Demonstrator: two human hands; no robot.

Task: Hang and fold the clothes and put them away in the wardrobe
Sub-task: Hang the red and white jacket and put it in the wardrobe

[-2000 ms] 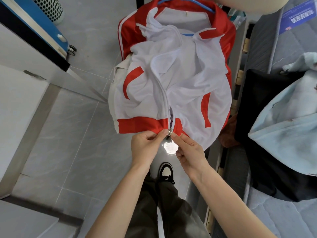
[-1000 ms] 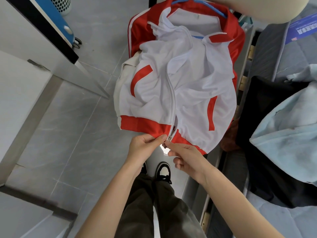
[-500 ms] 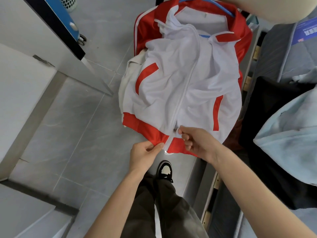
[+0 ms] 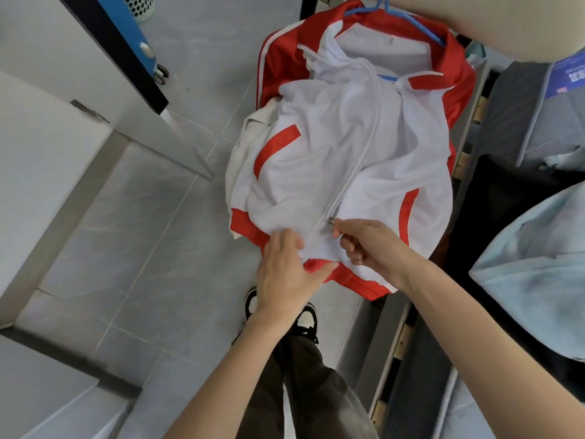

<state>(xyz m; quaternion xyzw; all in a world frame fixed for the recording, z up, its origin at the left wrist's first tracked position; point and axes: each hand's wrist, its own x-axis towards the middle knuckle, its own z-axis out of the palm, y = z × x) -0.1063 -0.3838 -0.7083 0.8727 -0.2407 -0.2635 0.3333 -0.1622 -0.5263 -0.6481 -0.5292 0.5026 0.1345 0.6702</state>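
Observation:
A white and red zip jacket point(image 4: 319, 160) hangs on a blue hanger point(image 4: 411, 22) in front of me, its front spread out toward me. The zipper slider point(image 4: 332, 219) sits a short way above the red hem. My right hand point(image 4: 367, 245) pinches the slider's pull. My left hand point(image 4: 286, 270) holds the red hem just left of the zip, thumb on the front. The zip is closed below the slider and open above it.
On the right, a bed carries a black garment point(image 4: 506, 223) and a light blue garment point(image 4: 538, 255). White furniture point(image 4: 38, 172) stands at left, a blue wheeled case point(image 4: 139, 45) at the back left. Grey tiled floor point(image 4: 142, 248) lies below. My shoes point(image 4: 304, 318) are underneath.
My right hand has drawn the slider up from the hem, closing the lowest part of the zip. My left hand shifted its hold on the hem.

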